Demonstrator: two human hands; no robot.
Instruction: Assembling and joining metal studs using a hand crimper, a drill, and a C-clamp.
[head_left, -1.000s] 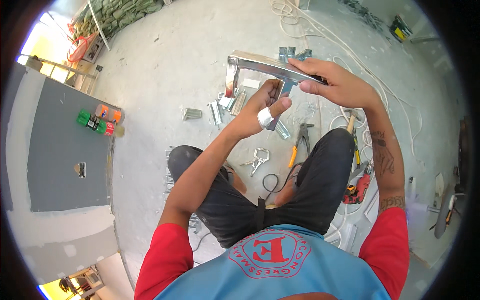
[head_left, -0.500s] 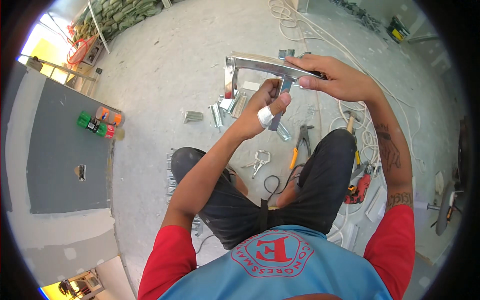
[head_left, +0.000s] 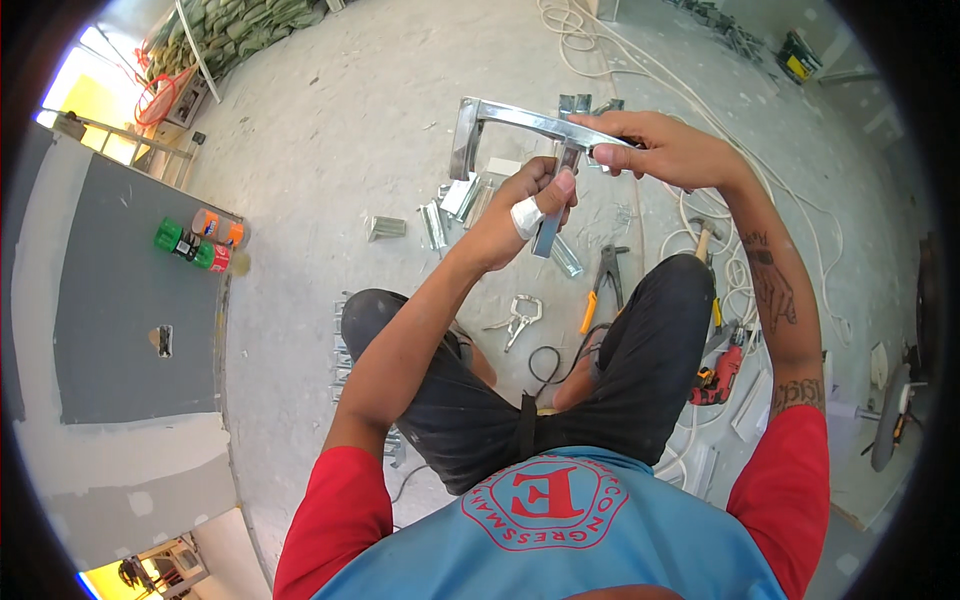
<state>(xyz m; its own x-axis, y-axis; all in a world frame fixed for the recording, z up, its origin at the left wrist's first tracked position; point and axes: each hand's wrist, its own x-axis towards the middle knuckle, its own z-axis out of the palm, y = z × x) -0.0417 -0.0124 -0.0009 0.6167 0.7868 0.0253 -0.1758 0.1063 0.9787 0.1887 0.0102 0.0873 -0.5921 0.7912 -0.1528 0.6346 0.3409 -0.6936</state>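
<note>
"What are the two hands holding?"

"A shiny metal frame [head_left: 530, 118], raised above a dusty concrete floor [head_left: 300, 180]. The left hand [head_left: 508, 222], white tape [head_left: 527, 217] at its thumb, has its fingers [head_left: 542, 172] wrapped around one leg of the frame; the right hand [head_left: 672, 150] grips the end of the top bar between fingers and thumb. The frame's other leg hangs to the left of both sets of fingers."

"And what surrounds the fingers?"

"Cut metal pieces [head_left: 433, 226] lie scattered on the floor, down and to the left of the left fingers. Closer to the body than those fingers are a locking clamp [head_left: 515, 326] and orange-handled snips [head_left: 608, 268]. Nearer the body than the right fingers, and to their right, a hammer [head_left: 704, 241] and a red drill [head_left: 718, 376] lie beside loops of pale cord [head_left: 690, 98]. Two plastic bottles [head_left: 180, 241] sit well to the left of the fingers."

"What stands in the way?"

"The left hand and the frame screen some metal pieces from view, and the right knee [head_left: 688, 292] rises between the snips and the drill."
</note>
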